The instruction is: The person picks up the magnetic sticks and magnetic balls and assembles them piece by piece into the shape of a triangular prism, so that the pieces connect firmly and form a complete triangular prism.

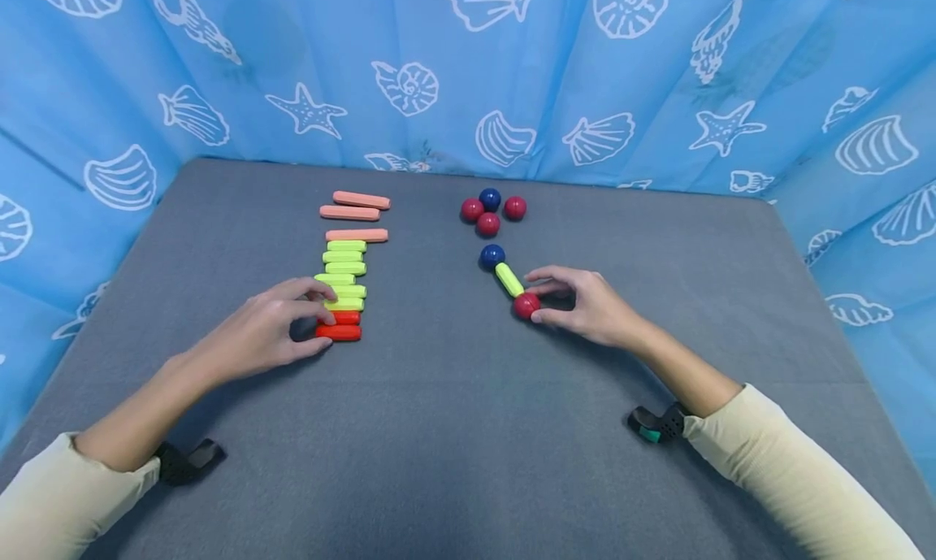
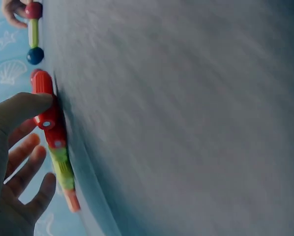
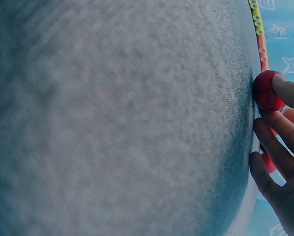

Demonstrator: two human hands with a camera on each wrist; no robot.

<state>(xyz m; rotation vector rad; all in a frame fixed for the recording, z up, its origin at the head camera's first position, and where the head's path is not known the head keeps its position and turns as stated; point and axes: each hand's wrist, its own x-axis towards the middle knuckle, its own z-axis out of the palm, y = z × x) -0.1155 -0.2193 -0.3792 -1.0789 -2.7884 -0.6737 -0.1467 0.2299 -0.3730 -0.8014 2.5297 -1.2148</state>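
Note:
My left hand (image 1: 281,324) is at the near end of a column of plastic rods. Its thumb and forefinger pinch a red rod (image 2: 43,83) there, and a second red rod (image 1: 349,318) lies just behind. Several yellow-green rods (image 1: 345,268) and pink rods (image 1: 357,235) continue the column away from me. With thumb and fingertips, my right hand (image 1: 588,304) holds a dark red ball (image 1: 526,305). That ball meets one end of a yellow-green rod (image 1: 509,280), whose other end meets a blue ball (image 1: 492,256). The rod is hidden in the right wrist view.
Behind the joined pieces stands a cluster of red balls (image 1: 515,208) and another blue ball (image 1: 490,199). All lie on a grey cloth-covered table (image 1: 439,438). A blue shell-print curtain (image 1: 336,48) hangs along its back and sides.

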